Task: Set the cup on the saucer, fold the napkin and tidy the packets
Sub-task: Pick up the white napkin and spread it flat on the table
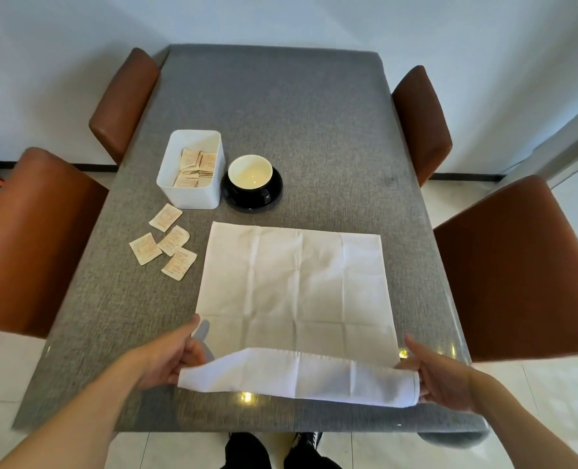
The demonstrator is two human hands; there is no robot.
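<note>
A white napkin (294,286) lies spread on the grey table, its near edge lifted off the cloth. My left hand (169,353) pinches the napkin's near left corner and my right hand (443,377) pinches the near right corner. Behind the napkin a cup (250,172), black outside and cream inside, stands on a black saucer (274,198). Left of the cup a white box (186,194) holds several beige packets (196,167). Several more loose packets (166,243) lie scattered on the table in front of the box.
The grey cloth-covered table (314,113) has two brown chairs along its left side (34,238) and two along its right side (524,269). The table's near edge is just below my hands, with my feet on the tiled floor.
</note>
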